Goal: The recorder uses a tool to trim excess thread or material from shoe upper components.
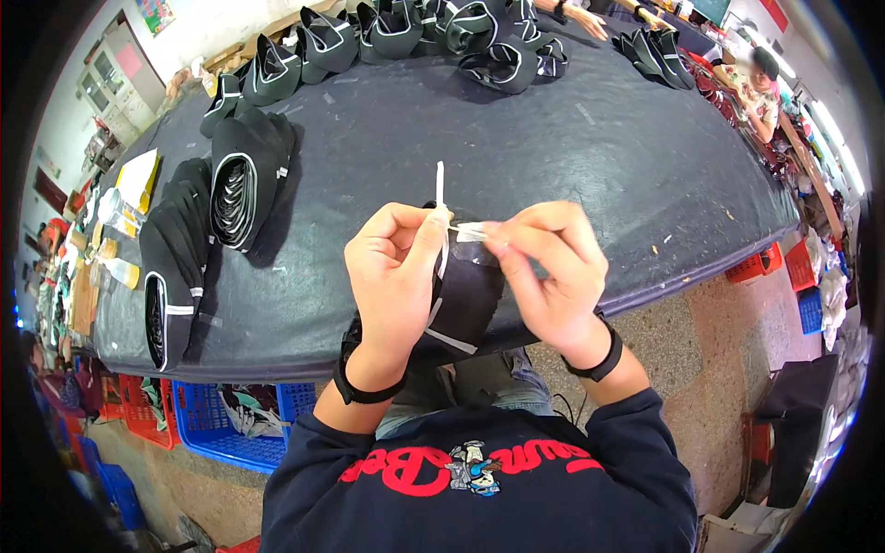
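My left hand (395, 263) is closed in a pinch on a narrow white strip (440, 182), whose free end sticks up above the thumb. A black fabric piece (470, 300) with white edging hangs below the fingers, against the table's near edge. My right hand (556, 272) pinches a small white tab (471, 232) between thumb and forefinger, just right of the left fingertips. Whether the tab and the strip are joined cannot be made out. Both hands are raised over the near side of the black-covered table (369, 147).
Two long nested stacks of black fabric pieces (241, 184) lie at the left, beside bottles with yellow liquid (122, 271). Folded black pieces (327, 46) line the far edge. Another person's hand (585, 20) reaches in there. A blue basket (230, 447) stands below, left.
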`<move>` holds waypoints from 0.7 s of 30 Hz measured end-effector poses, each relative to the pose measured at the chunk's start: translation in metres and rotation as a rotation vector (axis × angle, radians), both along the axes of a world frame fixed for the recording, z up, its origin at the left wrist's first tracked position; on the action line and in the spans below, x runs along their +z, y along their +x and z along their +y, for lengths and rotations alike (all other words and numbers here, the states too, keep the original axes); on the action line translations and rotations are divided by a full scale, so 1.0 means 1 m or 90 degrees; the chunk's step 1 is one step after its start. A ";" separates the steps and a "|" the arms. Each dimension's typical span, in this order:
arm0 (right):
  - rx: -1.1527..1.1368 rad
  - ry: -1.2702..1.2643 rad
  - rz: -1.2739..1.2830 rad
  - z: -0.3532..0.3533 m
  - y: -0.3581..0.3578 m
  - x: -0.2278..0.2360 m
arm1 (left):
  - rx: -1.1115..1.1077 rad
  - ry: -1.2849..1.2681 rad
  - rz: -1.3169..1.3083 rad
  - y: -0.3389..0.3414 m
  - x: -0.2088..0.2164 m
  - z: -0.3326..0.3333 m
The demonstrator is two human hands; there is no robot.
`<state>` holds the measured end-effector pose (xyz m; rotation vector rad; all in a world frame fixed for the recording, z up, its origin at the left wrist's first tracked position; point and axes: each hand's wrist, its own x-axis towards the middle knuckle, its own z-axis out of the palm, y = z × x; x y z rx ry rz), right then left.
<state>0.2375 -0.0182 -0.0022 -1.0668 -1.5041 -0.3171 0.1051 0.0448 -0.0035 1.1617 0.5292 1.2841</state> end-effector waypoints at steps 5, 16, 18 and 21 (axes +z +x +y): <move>-0.030 -0.053 -0.004 0.004 0.012 0.010 | -0.026 0.009 0.010 -0.004 0.005 -0.008; 0.259 -0.051 0.066 -0.006 0.025 0.021 | 0.008 0.291 -0.017 -0.015 -0.003 -0.021; 0.293 -0.015 -0.004 -0.011 0.025 0.025 | 0.001 0.300 -0.012 -0.017 -0.002 -0.023; 0.243 0.007 -0.101 -0.023 0.018 0.029 | 0.013 0.356 0.009 -0.023 -0.003 -0.022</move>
